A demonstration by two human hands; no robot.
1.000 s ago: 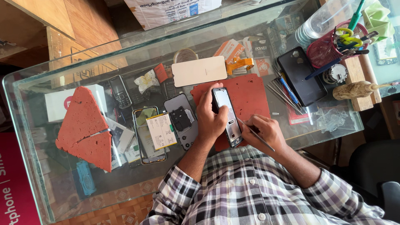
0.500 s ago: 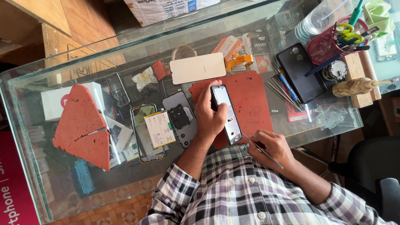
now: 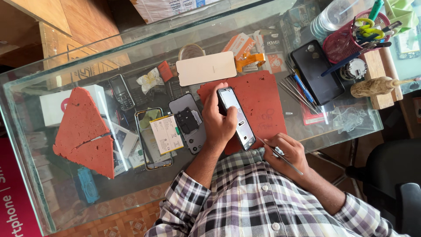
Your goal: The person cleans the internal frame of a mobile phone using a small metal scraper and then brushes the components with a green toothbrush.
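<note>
Head view: left hand (image 3: 219, 120) clamped round opened phone (image 3: 237, 118) over red mat (image 3: 263, 101), long axis pointing away. Right hand (image 3: 287, 153) pinching thin metal tool (image 3: 280, 156), tip just beside phone's near end.

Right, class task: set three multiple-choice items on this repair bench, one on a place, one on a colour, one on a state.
1. Where does the yellow-labelled battery lie?
A) on an opened phone left of the left hand
B) in the pink basket
C) on the chair

2. What colour is the mat under the held phone?
A) blue
B) red
C) white

3. What does the right hand hold?
A) nothing
B) scissors
C) a thin metal tool

Key: A, it rests on the open phone; B, the mat is red; C, a thin tool runs through its fingers.
</note>
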